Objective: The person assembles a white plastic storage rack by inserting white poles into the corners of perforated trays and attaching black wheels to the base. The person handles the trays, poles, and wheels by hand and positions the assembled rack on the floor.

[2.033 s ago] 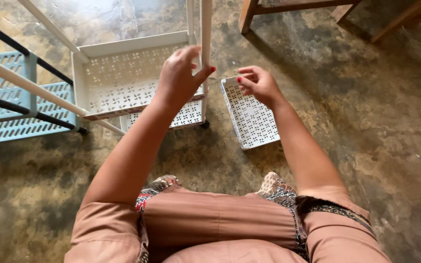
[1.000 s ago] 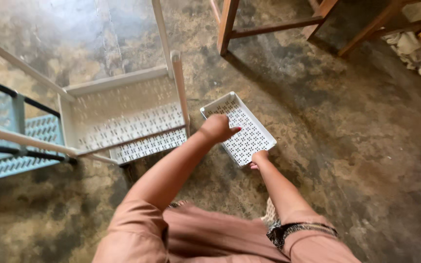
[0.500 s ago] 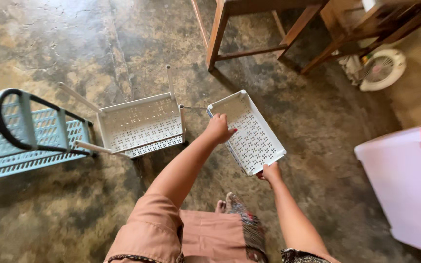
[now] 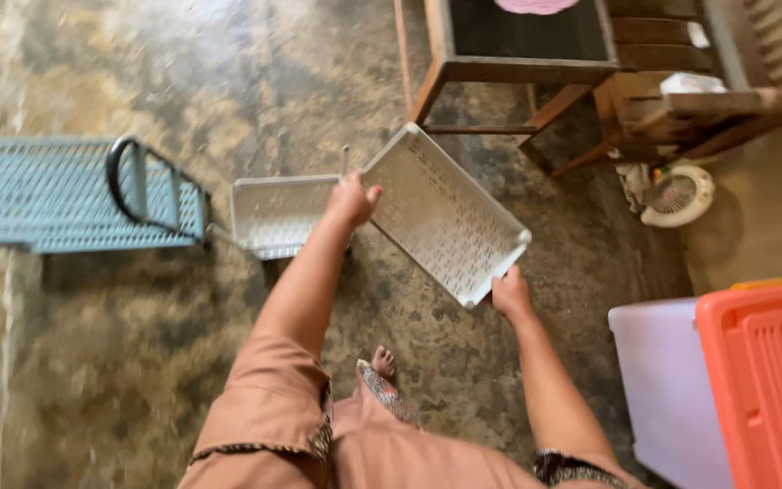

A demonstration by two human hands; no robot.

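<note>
Right now: I've got one white perforated tray (image 4: 445, 217) up off the floor, tilted, both hands on it.
Left hand (image 4: 352, 197): fingers curled shut over the tray's upper left rim, thumb tucked on the near side; that's my steering grip, I'd say, since it sits at the high end.
Right hand (image 4: 510, 294): closed around the low corner nearest me, taking what looks like most of the weight; I can't see the fingertips, they wrap under the edge.
Why two hands: the tray is wide and shallow, so holding opposite ends keeps it from twisting.
Tray position: in the air between my hands, above the concrete floor (image 4: 92, 362), its open perforated face turned up towards me, far corner near the wooden table (image 4: 518, 68).
Second white tray (image 4: 278, 213): sitting just left of my left hand, low by the floor, with thin pale rods at its edges; it's apart from the one I hold as far as I can tell.
Blue perforated shelf (image 4: 56, 195): lying well off to the left, with a dark curved handle (image 4: 128, 177) standing over it.
Right side: white box (image 4: 662, 389) with an orange lid (image 4: 767, 380) beside it, near my right elbow.
Far right: small white fan (image 4: 678, 195) on the floor under the wooden furniture.
Count: two white trays, one blue shelf, one orange lid, one white box, one fan, two hands busy.
My foot (image 4: 382, 362): bare, planted below the tray.
</note>
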